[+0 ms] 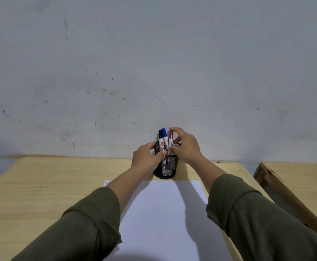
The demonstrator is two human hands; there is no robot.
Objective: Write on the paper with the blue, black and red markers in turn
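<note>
A black mesh pen cup (166, 169) stands at the far edge of the wooden table (41, 189), just beyond a blank white sheet of paper (159, 219). Three capped markers stand upright in it: black (160, 138), blue (164, 135), red (171, 138). My left hand (147, 160) grips the cup's left side and rim. My right hand (186, 146) hovers at the cup's right with fingers spread, the forefinger arched over the red marker's cap and the thumb at its barrel. Whether it pinches the marker is unclear.
A scuffed pale wall (153, 63) rises directly behind the cup. A second wooden table (296, 178) stands to the right, across a narrow gap. My green sleeves cover both forearms over the paper's sides.
</note>
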